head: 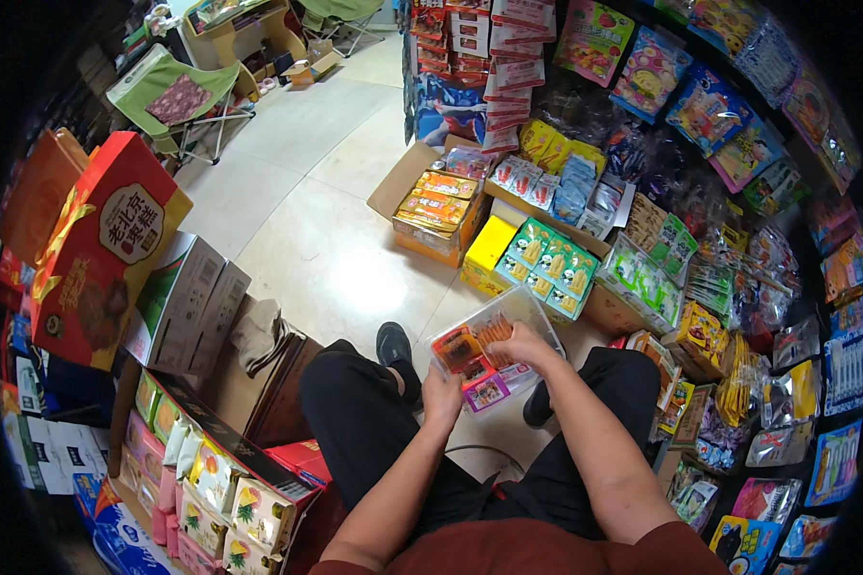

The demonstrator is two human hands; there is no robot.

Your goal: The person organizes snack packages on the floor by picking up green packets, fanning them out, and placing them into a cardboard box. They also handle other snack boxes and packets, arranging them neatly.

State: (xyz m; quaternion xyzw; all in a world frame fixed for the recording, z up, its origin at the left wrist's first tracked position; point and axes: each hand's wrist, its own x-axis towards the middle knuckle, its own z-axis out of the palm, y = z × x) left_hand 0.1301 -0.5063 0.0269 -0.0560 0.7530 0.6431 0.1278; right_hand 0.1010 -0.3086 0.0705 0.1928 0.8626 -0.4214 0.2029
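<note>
A clear plastic container (544, 310) is held between my knees, tilted, above the floor. My left hand (442, 397) grips its near left edge. Inside are orange-brown snack packets (494, 333), dark packets with red and orange edging (457, 348) and a purple-edged packet (487, 392). My right hand (531, 348) reaches over the container's right side and holds the orange-brown packets, its thumb lying across them. Most of the right fingers are hidden behind the hand and packets.
Ahead stand an open carton of orange packets (435, 205) and a box of green packets (548, 267). Hanging snack bags (708, 108) line the right. To the left are a red gift box (104, 251), a cardboard box (259, 388) with a cloth, and wrapped pastries (219, 467).
</note>
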